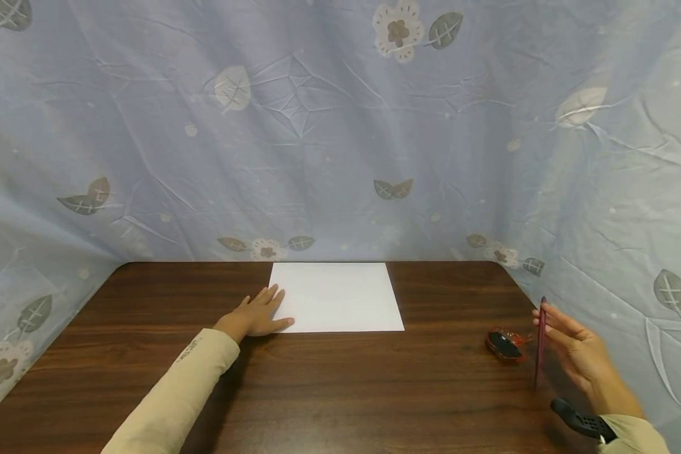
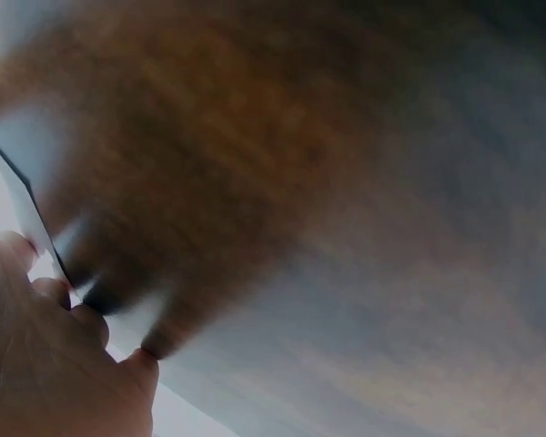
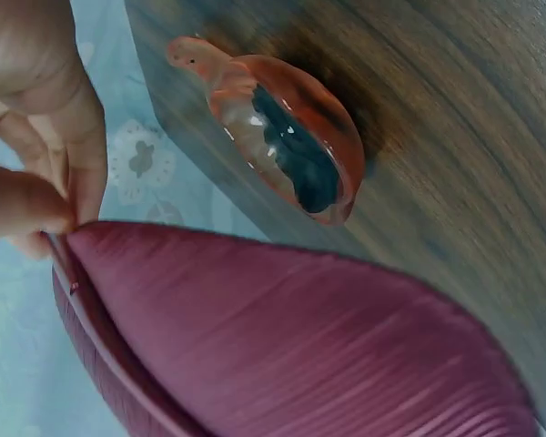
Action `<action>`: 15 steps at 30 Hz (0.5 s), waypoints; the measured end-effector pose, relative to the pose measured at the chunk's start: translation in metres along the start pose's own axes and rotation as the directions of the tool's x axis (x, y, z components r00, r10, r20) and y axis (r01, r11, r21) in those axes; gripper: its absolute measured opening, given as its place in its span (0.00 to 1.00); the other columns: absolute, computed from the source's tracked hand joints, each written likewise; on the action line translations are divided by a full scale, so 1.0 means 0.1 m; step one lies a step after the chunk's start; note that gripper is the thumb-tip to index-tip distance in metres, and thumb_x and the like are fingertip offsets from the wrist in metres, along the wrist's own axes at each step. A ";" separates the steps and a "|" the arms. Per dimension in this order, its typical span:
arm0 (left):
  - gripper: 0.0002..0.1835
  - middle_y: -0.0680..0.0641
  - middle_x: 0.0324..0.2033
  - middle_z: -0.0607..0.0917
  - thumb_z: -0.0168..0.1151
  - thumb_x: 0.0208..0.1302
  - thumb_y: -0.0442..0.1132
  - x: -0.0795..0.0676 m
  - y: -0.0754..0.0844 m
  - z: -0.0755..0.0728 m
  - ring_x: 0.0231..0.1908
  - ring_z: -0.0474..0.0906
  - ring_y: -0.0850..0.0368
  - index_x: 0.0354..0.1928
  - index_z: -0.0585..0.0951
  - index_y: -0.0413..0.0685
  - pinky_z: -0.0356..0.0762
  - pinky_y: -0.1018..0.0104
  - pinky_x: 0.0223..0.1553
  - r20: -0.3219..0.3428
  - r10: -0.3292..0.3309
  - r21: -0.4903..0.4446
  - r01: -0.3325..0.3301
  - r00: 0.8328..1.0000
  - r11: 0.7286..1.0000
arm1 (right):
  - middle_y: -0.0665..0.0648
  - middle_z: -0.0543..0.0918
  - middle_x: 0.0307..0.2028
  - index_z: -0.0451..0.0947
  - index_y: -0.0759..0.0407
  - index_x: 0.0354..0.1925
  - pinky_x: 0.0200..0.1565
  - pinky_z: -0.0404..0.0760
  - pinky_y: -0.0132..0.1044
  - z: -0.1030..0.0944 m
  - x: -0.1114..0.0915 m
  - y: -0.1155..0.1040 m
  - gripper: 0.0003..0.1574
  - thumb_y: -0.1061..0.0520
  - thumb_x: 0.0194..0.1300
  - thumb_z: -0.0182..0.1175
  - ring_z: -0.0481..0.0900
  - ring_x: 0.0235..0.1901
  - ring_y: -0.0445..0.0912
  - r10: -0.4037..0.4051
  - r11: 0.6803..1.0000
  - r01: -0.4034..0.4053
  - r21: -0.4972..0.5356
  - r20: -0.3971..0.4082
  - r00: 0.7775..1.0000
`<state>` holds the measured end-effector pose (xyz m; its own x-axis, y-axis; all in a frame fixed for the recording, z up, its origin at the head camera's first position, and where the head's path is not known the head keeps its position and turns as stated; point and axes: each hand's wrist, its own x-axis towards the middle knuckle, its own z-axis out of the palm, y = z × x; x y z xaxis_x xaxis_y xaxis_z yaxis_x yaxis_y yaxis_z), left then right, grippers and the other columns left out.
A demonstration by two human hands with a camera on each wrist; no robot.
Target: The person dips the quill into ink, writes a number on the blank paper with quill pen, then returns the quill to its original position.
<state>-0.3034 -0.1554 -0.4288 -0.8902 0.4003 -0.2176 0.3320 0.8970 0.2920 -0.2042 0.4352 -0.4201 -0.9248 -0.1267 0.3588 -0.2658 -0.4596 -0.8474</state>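
Observation:
My left hand [image 1: 259, 313] rests with fingers spread on the left edge of a white sheet of paper [image 1: 337, 296], which lies at the far middle of the table. At the right, my right hand [image 1: 577, 347] pinches a maroon feather quill [image 1: 541, 340] by its shaft between thumb and fingers, above the table. The right wrist view shows the broad vane of the feather [image 3: 282, 328] filling the lower part. Left of that hand sits a small translucent orange dish [image 3: 332, 105], animal-shaped, with dark liquid inside; the quill is apart from it.
The brown wood-grain table [image 1: 346, 391] has rounded far corners. A pale blue patterned cloth [image 1: 340, 139] hangs close behind the table and on both sides. A black strap [image 1: 584, 421] circles the right wrist. The left wrist view is mostly blurred.

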 end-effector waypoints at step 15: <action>0.45 0.35 0.74 0.44 0.45 0.69 0.63 -0.01 0.00 -0.01 0.73 0.39 0.36 0.75 0.48 0.39 0.39 0.33 0.68 0.008 -0.001 -0.010 0.001 1.000 1.000 | 0.76 0.78 0.51 0.69 0.76 0.60 0.55 0.76 0.47 0.08 0.03 0.03 0.26 0.80 0.67 0.40 0.79 0.52 0.63 -0.004 0.836 -0.052 0.546 0.100 0.995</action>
<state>-0.3031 -0.1556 -0.4278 -0.8879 0.4012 -0.2250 0.3283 0.8953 0.3010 -0.2055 0.4263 -0.4182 -0.8918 -0.2121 0.3995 -0.0260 -0.8577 -0.5135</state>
